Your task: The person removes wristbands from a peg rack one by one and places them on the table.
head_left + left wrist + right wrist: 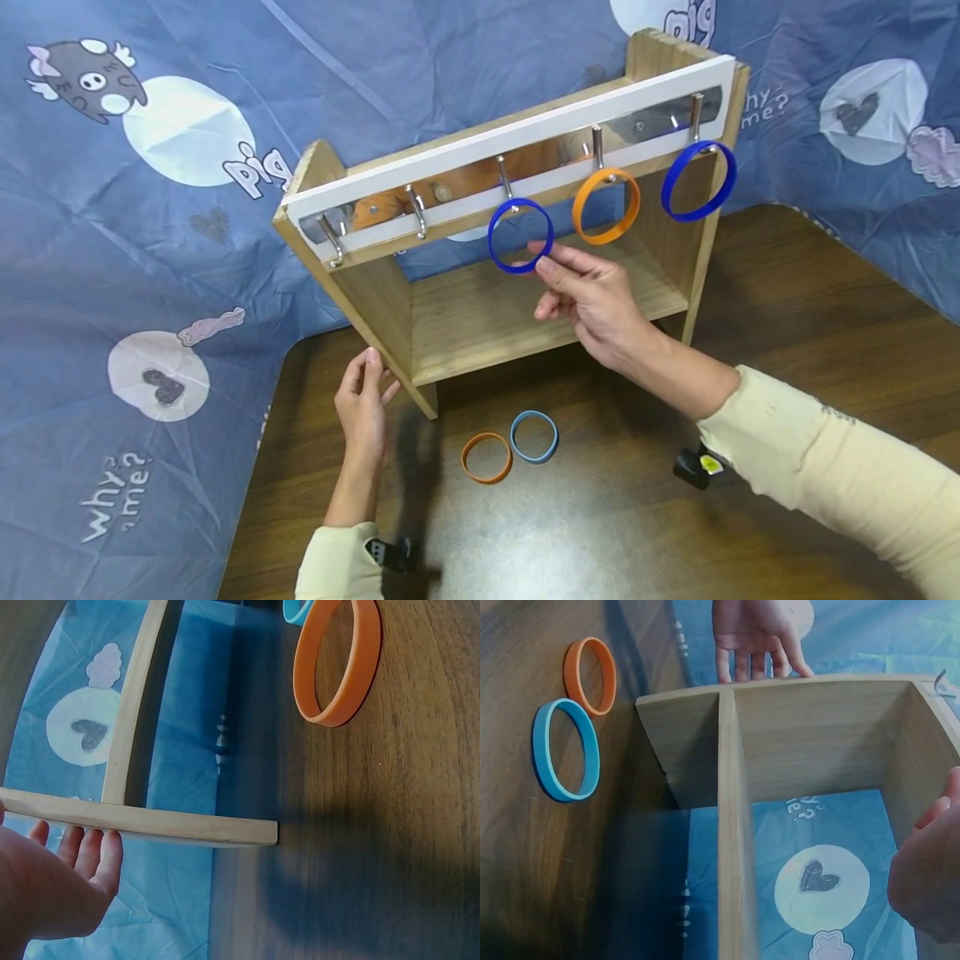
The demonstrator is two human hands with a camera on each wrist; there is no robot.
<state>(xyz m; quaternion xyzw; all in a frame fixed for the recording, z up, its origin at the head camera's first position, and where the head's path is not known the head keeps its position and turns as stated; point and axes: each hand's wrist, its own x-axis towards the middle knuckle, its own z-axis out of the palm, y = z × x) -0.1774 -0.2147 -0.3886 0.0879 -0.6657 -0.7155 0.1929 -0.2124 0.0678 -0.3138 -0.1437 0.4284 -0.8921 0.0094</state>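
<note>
My right hand (603, 304) pinches the lower right rim of a dark blue wristband (491, 237) between thumb and fingers. The band's top edge is at the tip of the middle hook (506, 179); whether it bears on the hook I cannot tell. An orange wristband (603, 239) and another dark blue wristband (666, 190) hang on the two hooks to the right. My left hand (363, 408) touches the left side panel of the wooden shelf (495, 308), its extended fingers against the outer face in the right wrist view. The right wrist view misses the pinched band.
On the brown table (600, 533), in front of the shelf, lie an orange wristband (367, 667) and a light blue wristband (546, 750). A white-framed hook rail (450, 183) runs along the shelf's upper front, with two more hooks at its left. Blue printed cloth (225, 375) hangs behind.
</note>
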